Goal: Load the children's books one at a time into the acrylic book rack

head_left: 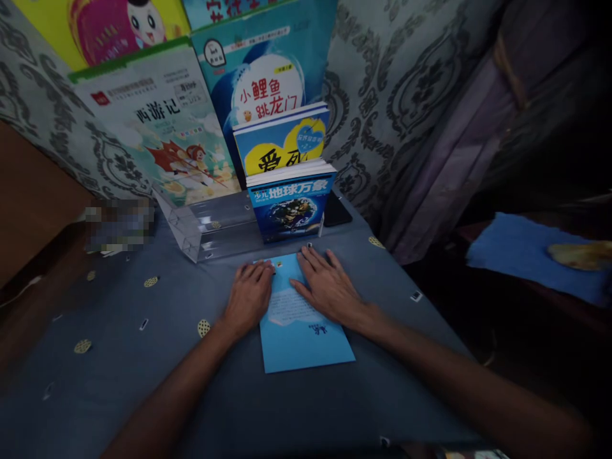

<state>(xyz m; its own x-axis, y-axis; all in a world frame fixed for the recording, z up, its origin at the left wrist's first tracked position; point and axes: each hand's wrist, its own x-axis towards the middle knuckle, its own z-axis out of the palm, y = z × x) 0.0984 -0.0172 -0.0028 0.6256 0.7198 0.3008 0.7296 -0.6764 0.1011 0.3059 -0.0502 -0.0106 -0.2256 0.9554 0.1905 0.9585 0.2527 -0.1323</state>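
Resting right grip (329, 287) wide and left grip (249, 295) (can't tell if holding) on blue book (306, 352); bench (124, 370) below, swirly wall (366, 95) beyond.

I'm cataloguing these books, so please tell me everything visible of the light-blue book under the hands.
The light-blue book looks thin, with a smooth, paper-like cover. A paler patch carries rows of small print, too blurred to read; a dark blue mark sits below it. It lies flat, apparently closed, slightly askew on the patterned tablecloth. The left hand rests at its upper left, the right hand across its upper right, hiding parts.
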